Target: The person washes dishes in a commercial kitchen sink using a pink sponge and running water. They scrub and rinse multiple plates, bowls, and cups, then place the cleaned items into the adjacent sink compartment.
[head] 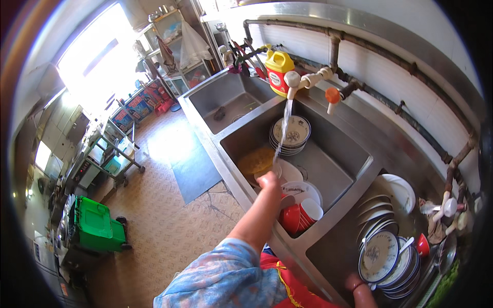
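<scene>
My left hand (pixel 269 179) is in the middle basin under the stream of a running tap (pixel 292 81), over a pale dish; whether it grips the dish is not clear. Near it lie a yellow round item (pixel 257 161), a stack of patterned bowls (pixel 291 131), a white plate (pixel 302 192) and red cups with white insides (pixel 298 217). My right hand (pixel 353 282) reaches into the right basin beside stacked blue-rimmed plates (pixel 379 257); its fingers are blurred. White spoons (pixel 406 245) lie on that stack, and a red bowl (pixel 423 245) sits beside it.
A yellow and red jug (pixel 278 73) stands behind the taps, under wall pipes (pixel 385 48). Metal rims (pixel 342 219) divide the basins. The far basin (pixel 227 104) holds a dark scrap. A green wheeled bin (pixel 96 225) and a cart (pixel 115 154) stand across the floor.
</scene>
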Tool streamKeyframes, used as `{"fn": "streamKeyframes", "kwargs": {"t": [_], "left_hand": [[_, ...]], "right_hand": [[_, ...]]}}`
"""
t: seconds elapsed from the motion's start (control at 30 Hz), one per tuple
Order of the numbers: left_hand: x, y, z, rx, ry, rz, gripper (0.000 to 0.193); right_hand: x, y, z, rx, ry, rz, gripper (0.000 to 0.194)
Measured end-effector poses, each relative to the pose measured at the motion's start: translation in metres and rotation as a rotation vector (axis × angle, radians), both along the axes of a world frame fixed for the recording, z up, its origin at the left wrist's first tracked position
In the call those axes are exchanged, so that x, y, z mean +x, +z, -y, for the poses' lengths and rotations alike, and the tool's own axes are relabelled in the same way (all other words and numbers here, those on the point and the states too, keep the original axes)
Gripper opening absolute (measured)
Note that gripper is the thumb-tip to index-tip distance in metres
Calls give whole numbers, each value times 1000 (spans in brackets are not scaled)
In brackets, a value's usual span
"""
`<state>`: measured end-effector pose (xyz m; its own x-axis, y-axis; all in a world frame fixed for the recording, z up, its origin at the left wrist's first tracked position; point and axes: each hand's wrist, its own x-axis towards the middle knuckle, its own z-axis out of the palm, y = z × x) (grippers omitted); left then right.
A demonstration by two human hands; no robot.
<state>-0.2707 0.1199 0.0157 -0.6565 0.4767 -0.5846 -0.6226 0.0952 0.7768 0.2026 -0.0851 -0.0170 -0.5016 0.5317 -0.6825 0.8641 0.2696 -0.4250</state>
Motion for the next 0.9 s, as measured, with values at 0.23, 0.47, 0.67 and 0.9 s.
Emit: {"fn": "streamKeyframes", "kwargs": {"t": [0.23,0.47,0.67,0.9], "left_hand": [[191,65,94,568,-1338,-855,33],[264,71,125,-521,-2163,-435,80],[312,-24,127,-436,-1523,470,48],[310,1,134,-228,-1511,741,41]], "right_hand": [[36,24,57,127,-328,-248,35],[18,148,53,562,-648,-131,17],[43,157,42,1168,-740,-184,9],[72,149,44,1458,-1056,73,16]]}}
